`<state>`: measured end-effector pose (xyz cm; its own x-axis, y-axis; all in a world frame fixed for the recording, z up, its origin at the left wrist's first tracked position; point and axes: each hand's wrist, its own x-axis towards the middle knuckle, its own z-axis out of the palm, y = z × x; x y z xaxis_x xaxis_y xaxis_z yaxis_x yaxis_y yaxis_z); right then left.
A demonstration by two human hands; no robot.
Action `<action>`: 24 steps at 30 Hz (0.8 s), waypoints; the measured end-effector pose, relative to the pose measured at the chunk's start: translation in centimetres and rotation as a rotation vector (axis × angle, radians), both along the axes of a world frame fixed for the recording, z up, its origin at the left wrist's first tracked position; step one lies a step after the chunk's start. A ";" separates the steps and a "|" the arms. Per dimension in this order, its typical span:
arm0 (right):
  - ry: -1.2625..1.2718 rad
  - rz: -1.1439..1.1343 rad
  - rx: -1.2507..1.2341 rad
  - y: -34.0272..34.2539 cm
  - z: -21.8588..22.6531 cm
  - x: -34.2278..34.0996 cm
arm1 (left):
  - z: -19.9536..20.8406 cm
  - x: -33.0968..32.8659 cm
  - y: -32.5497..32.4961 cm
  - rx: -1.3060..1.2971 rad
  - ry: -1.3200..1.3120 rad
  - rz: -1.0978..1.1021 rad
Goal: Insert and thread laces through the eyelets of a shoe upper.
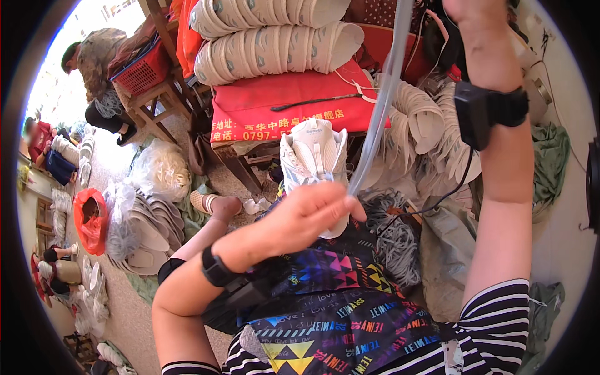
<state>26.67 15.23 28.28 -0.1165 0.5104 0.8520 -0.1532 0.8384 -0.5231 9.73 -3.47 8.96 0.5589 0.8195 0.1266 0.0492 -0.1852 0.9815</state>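
A white and cream sneaker [300, 156] rests on my lap, its tongue end away from me. My left hand [312, 209] is closed over its front part, fingers pressed together at a pale grey shoelace [379, 119]. That lace rises taut and slightly blurred from the hand past the top edge of the view. My right hand [472, 11] is raised at the top right, cut off by the edge, so its fingers and anything in them are hidden. Beneath the shoe a dark patterned apron [337, 319] covers my lap.
Stacked shoe uppers [275, 56] lie on a red-covered bench [250, 115] ahead, beside a thin dark tool [312, 102]. Grey laces [397, 244] hang in a bundle at right, near more uppers [419, 125]. Soles [150, 231] and a red bag [91, 219] stand left. Other people sit farther off.
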 end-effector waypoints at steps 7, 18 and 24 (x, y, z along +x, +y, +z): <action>-0.787 -0.002 -0.360 0.0 -15.9 1.9 | 2.9 -4.2 2.0 -0.047 -0.426 0.395; -0.970 -0.249 -0.285 -11.0 -26.8 1.3 | -10.3 -2.8 -0.6 -0.073 0.323 0.724; -0.785 -0.213 -0.379 -10.9 -25.8 1.9 | -10.6 -3.8 -0.5 0.529 0.635 0.763</action>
<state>28.56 4.36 2.50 -0.4649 0.8189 0.3365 0.5048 0.5574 -0.6591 5.95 -4.00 -1.59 0.0207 0.9024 0.4304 0.7907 -0.2782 0.5454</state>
